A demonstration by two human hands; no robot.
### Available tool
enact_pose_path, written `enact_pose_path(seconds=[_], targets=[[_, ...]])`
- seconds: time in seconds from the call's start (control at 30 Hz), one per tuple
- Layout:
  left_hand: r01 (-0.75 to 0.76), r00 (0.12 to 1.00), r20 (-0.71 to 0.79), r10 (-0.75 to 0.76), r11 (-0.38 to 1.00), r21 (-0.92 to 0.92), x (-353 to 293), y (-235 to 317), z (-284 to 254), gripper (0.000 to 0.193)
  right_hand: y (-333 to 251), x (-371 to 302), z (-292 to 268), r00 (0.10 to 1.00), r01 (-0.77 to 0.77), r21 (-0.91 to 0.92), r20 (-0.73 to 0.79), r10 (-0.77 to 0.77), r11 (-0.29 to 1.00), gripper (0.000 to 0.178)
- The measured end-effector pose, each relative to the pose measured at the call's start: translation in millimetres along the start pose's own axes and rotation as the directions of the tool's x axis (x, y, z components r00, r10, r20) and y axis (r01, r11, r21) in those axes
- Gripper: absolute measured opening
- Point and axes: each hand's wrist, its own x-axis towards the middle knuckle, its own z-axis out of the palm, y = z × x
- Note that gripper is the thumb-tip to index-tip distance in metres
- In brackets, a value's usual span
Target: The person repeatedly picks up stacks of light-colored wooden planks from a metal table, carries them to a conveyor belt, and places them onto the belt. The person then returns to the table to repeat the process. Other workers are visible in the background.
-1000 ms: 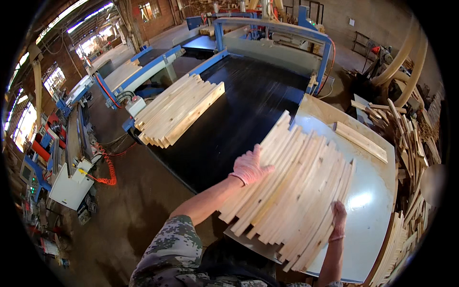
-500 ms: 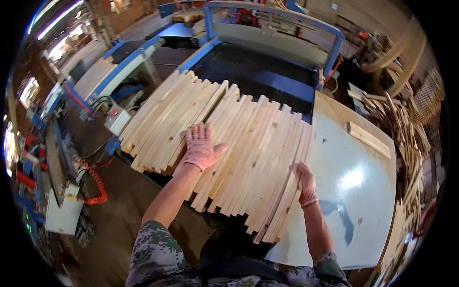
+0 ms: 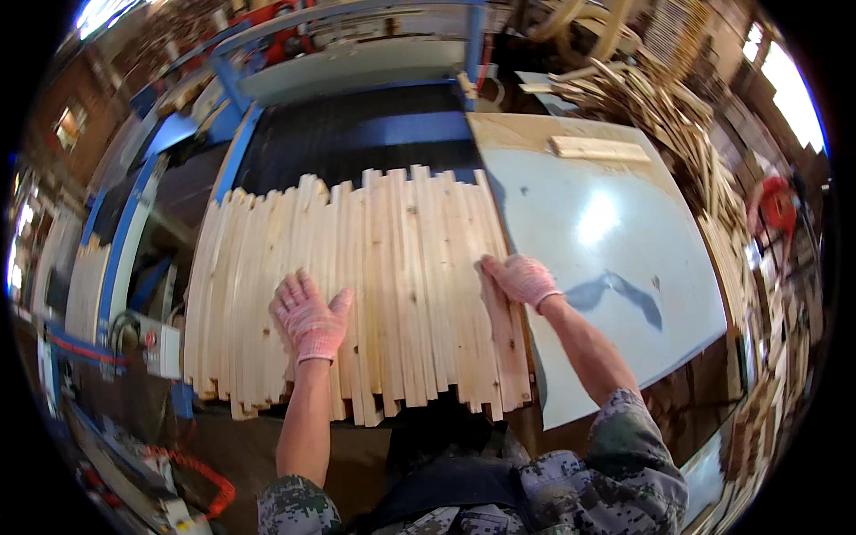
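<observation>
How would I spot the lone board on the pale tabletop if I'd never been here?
Find the big, pale, shiny tabletop to the right of the wide row of wooden strips. Near its far edge lies one short, light-coloured board. Unlike the strips, which are packed side by side, it lies alone and crosswise to them.

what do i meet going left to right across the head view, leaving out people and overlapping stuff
Light grey rectangular box → row of long, pale wooden strips → glossy pale blue-grey sheet → rounded red object, too blurred to identify.
</observation>
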Motion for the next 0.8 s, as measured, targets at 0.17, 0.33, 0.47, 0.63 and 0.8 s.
enact_pose_path(seconds=[0.17, 0.33, 0.47, 0.63, 0.8], targets=[[0.002, 1.000, -0.029, -0.002, 1.000, 0.013, 1.7, -11.0, 14.0, 0.101, 14.5, 2.2, 27.8, 0.983, -0.001, 0.385, -0.170, 0.073, 0.923, 0.076], [0.028, 1.000, -0.003, -0.028, 0.996, 0.084, 1.3, -4.4, 15.5, 0.094, 52.5, -16.4, 40.4, 0.981, 0.144, 0.492, -0.186, -0.058, 0.859, 0.063], [0.022, 1.000, -0.024, -0.019, 0.994, 0.106, 8.4, -10.9, 30.5, 0.092, 94.0, -36.9, 87.5, 0.889, 0.409, 0.691, -0.449, -0.089, 0.596, 0.062], [0.031, 1.000, 0.000, -0.031, 0.991, 0.133, 13.5, -16.6, 33.8, 0.091, 114.6, -39.9, 101.7, 0.838, 0.533, 0.768, -0.538, -0.095, 0.356, 0.054], [0.082, 0.997, 0.005, -0.083, 0.988, 0.131, 11.2, -1.5, 29.3, 0.086, 118.3, -41.7, 94.5, 0.850, 0.519, 0.748, -0.504, -0.154, 0.414, 0.058]])
